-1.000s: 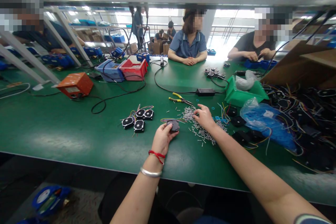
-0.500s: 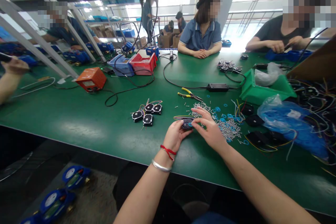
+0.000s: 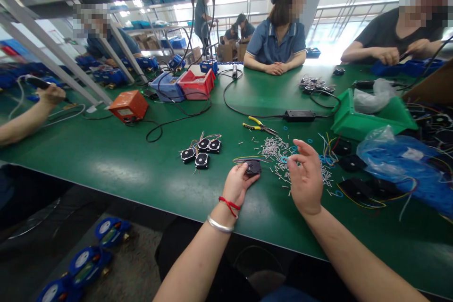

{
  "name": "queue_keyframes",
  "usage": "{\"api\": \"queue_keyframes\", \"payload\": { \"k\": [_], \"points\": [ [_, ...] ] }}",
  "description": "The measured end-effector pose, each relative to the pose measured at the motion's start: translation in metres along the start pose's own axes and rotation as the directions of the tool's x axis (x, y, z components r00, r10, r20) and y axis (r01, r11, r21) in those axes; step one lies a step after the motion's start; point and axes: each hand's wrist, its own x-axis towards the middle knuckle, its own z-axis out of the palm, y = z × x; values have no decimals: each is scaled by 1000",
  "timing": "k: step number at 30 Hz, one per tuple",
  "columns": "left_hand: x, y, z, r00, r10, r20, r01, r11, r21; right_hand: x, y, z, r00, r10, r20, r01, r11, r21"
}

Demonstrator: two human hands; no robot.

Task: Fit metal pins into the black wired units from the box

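My left hand [image 3: 240, 179] is closed around the edge of a small black square part [image 3: 252, 167] with thin coloured wires [image 3: 246, 158], which looks like a small motor or fan housing. Its dark face is turned up. Over the loose screws [image 3: 271, 147], my right hand [image 3: 307, 178] is raised with thumb and forefinger pinched together. A blue ring [image 3: 284, 159] shows at those fingertips and seems to be held there. Several more blue rings [image 3: 339, 194] lie among and beside the screws, some hidden behind this hand.
Several similar black parts [image 3: 201, 160] lie to the left. Beyond the screws are yellow-handled pliers [image 3: 253, 125] and a black power adapter [image 3: 299, 116]. A green bin [image 3: 375, 125] and blue plastic bag [image 3: 392, 155] stand right. A co-worker [image 3: 278, 42] sits opposite.
My right hand has moved right, away from the black part, and the blue ring no longer shows on that part. My left hand keeps its hold. The view has shifted slightly.
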Motion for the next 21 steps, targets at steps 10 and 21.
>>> {"api": "queue_keyframes", "payload": {
  "k": [10,21],
  "points": [
    [-2,-10,6,984,13,177,-21,999,40,-9,25,28,926,-109,360,156,982,-105],
    [-5,-10,8,974,13,228,-27,998,58,-9,24,23,951,-52,304,92,989,-119]
  ]
}}
